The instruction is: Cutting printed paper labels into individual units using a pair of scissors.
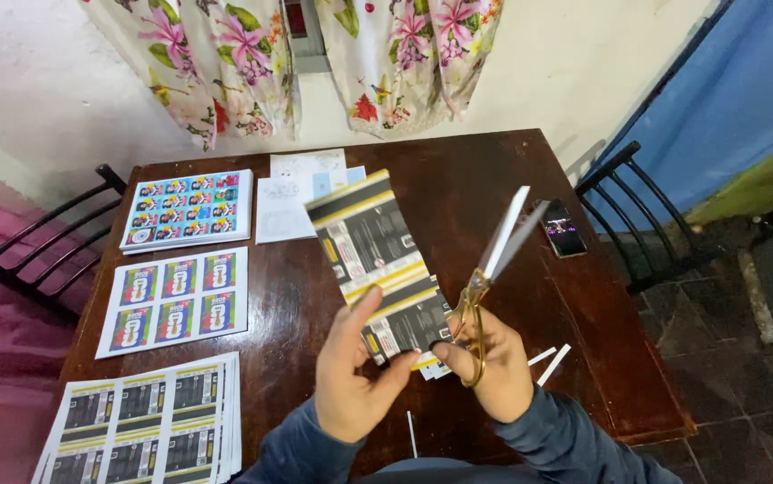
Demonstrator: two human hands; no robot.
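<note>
Scissors (494,269) in right hand (492,367), blades spread, are cutting nothing yet; left hand (355,372) is pinching the label strip (377,260) above the bench (458,170). Uncut label sheets (149,430) are waiting; offcuts (552,361) are lying nearby.

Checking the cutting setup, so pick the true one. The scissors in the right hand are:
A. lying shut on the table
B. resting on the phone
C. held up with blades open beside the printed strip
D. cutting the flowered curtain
C: the right hand holds the gold-handled scissors raised above the table, blades apart, next to the black and yellow printed strip pinched in the left hand.
</note>
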